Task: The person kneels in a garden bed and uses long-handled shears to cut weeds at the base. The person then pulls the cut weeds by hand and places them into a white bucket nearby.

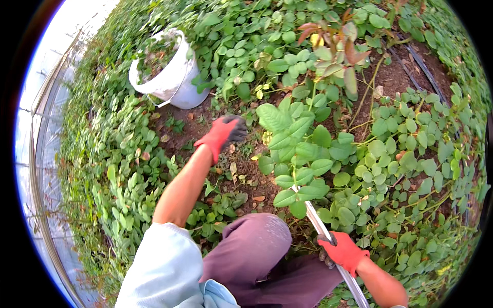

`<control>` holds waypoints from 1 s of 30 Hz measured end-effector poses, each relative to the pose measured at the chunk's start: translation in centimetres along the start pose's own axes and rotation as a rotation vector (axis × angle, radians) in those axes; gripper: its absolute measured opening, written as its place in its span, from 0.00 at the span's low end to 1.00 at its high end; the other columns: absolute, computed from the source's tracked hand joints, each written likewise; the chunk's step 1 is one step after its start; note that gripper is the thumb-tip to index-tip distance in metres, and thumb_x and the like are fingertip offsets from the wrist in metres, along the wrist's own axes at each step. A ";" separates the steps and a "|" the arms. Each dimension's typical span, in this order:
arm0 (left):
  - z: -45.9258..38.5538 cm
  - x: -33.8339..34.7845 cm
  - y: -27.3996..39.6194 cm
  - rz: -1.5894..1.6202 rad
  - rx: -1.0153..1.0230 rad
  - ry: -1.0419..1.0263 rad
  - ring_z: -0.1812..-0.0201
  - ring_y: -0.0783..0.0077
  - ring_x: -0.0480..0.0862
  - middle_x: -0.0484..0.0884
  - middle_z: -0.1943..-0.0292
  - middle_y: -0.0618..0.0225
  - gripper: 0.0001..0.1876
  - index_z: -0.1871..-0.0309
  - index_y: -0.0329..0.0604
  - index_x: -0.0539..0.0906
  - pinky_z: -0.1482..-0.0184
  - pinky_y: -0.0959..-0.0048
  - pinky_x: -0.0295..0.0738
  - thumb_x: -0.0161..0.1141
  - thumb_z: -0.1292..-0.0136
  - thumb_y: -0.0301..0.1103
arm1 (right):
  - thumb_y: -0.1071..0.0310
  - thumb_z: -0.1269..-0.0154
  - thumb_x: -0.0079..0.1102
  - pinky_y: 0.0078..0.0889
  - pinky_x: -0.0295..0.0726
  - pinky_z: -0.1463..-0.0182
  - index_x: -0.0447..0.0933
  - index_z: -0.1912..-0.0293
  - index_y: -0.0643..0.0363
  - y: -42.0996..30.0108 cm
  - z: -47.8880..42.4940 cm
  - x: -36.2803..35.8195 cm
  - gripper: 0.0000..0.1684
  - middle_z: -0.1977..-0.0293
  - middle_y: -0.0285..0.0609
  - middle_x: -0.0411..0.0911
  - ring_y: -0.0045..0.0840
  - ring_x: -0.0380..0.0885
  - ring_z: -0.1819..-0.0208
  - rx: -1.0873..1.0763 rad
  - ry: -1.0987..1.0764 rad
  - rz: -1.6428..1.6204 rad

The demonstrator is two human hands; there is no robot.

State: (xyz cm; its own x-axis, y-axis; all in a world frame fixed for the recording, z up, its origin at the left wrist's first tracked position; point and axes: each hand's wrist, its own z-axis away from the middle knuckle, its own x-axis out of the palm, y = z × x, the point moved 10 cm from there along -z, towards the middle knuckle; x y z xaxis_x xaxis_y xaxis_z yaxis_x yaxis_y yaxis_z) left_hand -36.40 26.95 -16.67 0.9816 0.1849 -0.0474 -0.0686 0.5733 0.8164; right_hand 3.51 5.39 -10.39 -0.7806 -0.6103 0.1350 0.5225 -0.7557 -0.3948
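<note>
My right hand (344,252), in a red glove with a dark palm, grips a shiny metal pole (317,221) at the lower right. The pole slants up to the left, and its far end is partly covered by the leaves of a leafy green shoot (296,150), perhaps a rose. My left hand (225,133), gloved the same way, reaches forward over bare soil (258,188), left of that shoot. Its fingers are dark and blurred, and whether they hold anything is not clear. Beyond it, a white plastic bucket (188,82) stands tilted on the ground.
Cut leaves and stems (158,59) lie inside the bucket. Dense low foliage (127,154) grows on both sides. Black irrigation hoses (425,69) run over soil at the upper right. A plastic greenhouse wall (50,134) curves along the left. My bent knee (265,231) is close below.
</note>
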 end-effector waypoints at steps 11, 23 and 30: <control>-18.9 -1.1 -1.9 -0.953 -0.092 -0.013 0.49 0.56 0.80 0.82 0.52 0.56 0.25 0.45 0.47 0.77 0.40 0.59 0.66 0.57 0.42 0.50 | 0.61 0.34 0.55 0.30 0.74 0.52 0.74 0.49 0.61 -8.7 -9.0 4.2 0.19 0.61 0.46 0.78 0.22 0.76 0.57 -0.663 0.078 0.031; -22.8 -6.1 6.6 -0.745 0.368 -0.030 0.43 0.56 0.76 0.77 0.46 0.55 0.30 0.41 0.46 0.73 0.38 0.62 0.65 0.59 0.44 0.52 | 0.57 0.35 0.56 0.25 0.69 0.82 0.75 0.56 0.62 -16.6 -20.8 4.2 0.17 0.80 0.42 0.77 0.21 0.72 0.87 -0.187 0.308 -0.183; -19.5 -1.8 3.3 -0.894 0.697 -0.119 0.40 0.56 0.73 0.75 0.42 0.55 0.34 0.38 0.45 0.71 0.37 0.64 0.65 0.60 0.45 0.53 | 0.58 0.40 0.61 0.32 0.67 0.70 0.76 0.69 0.68 -18.8 -24.1 2.3 0.19 0.80 0.37 0.72 0.20 0.64 0.76 -0.418 0.693 0.278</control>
State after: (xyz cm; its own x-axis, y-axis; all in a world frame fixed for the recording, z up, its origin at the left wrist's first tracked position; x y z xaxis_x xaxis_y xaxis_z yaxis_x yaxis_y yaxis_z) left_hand -41.87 44.04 -25.14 0.6426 -0.1653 -0.7482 0.7411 -0.1137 0.6617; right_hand -16.40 23.96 -24.56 -0.7473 -0.3742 -0.5491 0.6632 -0.3673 -0.6522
